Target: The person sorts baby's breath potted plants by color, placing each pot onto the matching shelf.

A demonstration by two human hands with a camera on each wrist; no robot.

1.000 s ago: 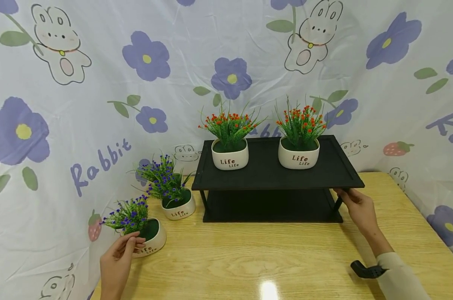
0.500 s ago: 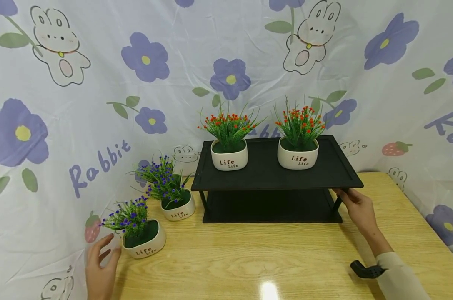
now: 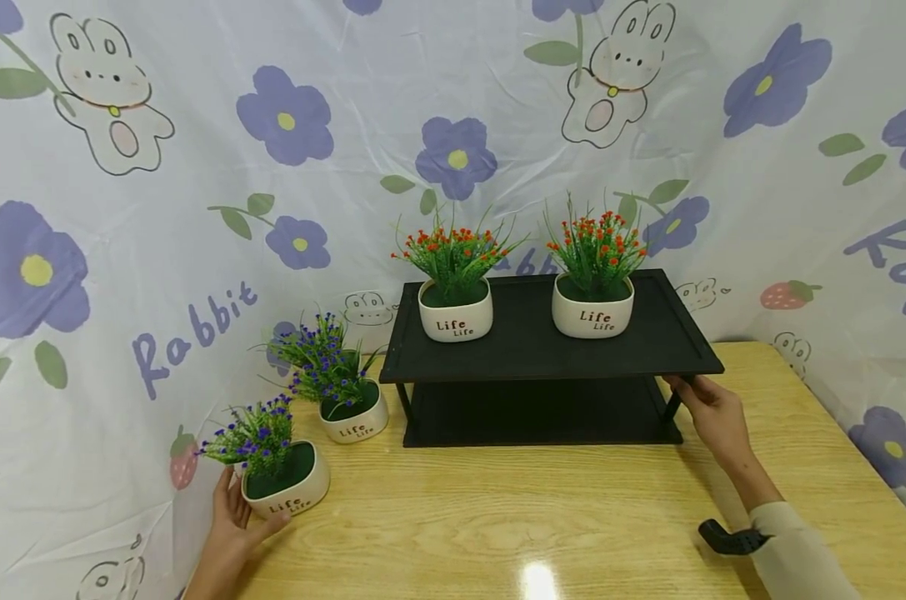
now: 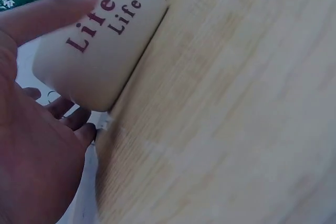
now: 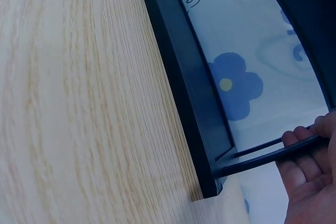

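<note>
In the head view, my left hand (image 3: 231, 529) is at the near white flower pot (image 3: 287, 496) with purple flowers, marked "Life". Its thumb stretches across the pot's front and its other fingers lie along the left side; the left wrist view shows a gap between palm and pot (image 4: 100, 72). A second purple-flowered pot (image 3: 355, 417) stands just behind. My right hand (image 3: 715, 417) grips the right front post of a black two-tier shelf (image 3: 528, 358). Its fingers curl round that post (image 5: 262, 161) in the right wrist view.
Two white pots with red flowers, one on the left (image 3: 456, 317) and one on the right (image 3: 593, 312), stand on the shelf's top tier. Under everything is a wooden table (image 3: 498, 517). A printed cloth (image 3: 197, 208) hangs behind and along the left side.
My left hand moved off the near pot to its left, then came back with the thumb in front and fingers at its side. My right hand has kept its hold on the post.
</note>
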